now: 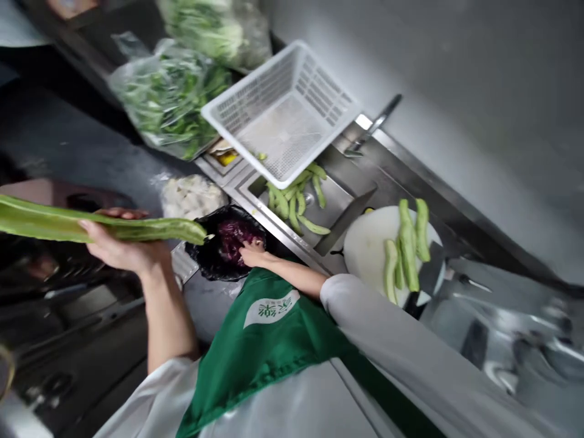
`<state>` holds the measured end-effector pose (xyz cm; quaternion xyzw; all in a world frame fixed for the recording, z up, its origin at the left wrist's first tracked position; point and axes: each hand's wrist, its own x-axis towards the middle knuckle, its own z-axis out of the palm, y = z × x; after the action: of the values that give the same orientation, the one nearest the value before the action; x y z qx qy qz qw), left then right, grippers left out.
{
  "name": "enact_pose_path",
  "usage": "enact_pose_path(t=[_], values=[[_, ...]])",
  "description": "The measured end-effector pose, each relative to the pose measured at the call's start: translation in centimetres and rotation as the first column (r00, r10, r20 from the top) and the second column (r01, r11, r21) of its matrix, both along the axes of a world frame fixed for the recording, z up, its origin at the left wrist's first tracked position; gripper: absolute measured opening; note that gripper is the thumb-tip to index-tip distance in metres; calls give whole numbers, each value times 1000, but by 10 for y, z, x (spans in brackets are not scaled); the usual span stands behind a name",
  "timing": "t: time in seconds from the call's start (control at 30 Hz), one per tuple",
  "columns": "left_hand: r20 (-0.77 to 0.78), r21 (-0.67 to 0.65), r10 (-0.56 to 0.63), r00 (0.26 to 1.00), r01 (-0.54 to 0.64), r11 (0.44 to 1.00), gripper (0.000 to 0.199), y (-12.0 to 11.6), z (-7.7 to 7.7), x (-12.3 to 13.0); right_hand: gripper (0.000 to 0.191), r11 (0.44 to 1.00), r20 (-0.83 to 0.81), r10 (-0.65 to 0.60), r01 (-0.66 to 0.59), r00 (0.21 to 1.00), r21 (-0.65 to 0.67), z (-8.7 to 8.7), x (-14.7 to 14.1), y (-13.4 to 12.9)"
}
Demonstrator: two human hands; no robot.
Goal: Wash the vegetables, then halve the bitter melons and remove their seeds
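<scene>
My left hand (121, 243) is closed around a long, pale green gourd (50, 224). The gourd lies nearly level across the left of the view, its narrow end reaching over a bin (207, 267) lined with a black bag. Purple scraps (232, 237) lie inside that bin. Over them hangs my right hand (252, 252), fingers loosely bent and apart, with nothing that I can make out in them. More long green gourds (407, 243) rest on a round white cutting board (360, 243) to the right. Several pale green gourd pieces (294, 201) are in the sink (335, 188).
A white plastic basket (283, 179) sits over the sink's far corner, below a tap (376, 125). A large knife (342, 228) lies along the near sink edge. Bags of leafy greens (168, 103) and a bag of white pieces (194, 198) are at the upper left.
</scene>
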<state>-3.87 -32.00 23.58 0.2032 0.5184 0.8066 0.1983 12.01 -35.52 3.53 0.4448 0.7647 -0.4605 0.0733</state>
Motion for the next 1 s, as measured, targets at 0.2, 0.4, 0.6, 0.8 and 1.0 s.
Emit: enact_pose_path(t=[0.2,0.4,0.6,0.8,1.0], values=[[47,-306,-321,946,320,897,17,19,-76,88,29,901,-7,-382,374,924,222,9,92,3],[391,-302,-654,647,762,574,27,19,-120,234,34,437,66,-887,784,457,441,29,289,-67],[472,-283,-831,296,943,175,25,-20,-142,396,45,154,405,-909,819,-102,552,31,414,-174],[454,-424,-882,125,901,-90,53,-56,-176,513,28,135,312,-950,904,2,406,21,437,-210],[81,-710,-993,83,705,1,80,-48,-185,534,24,-5,-78,-997,948,20,317,44,452,-268]])
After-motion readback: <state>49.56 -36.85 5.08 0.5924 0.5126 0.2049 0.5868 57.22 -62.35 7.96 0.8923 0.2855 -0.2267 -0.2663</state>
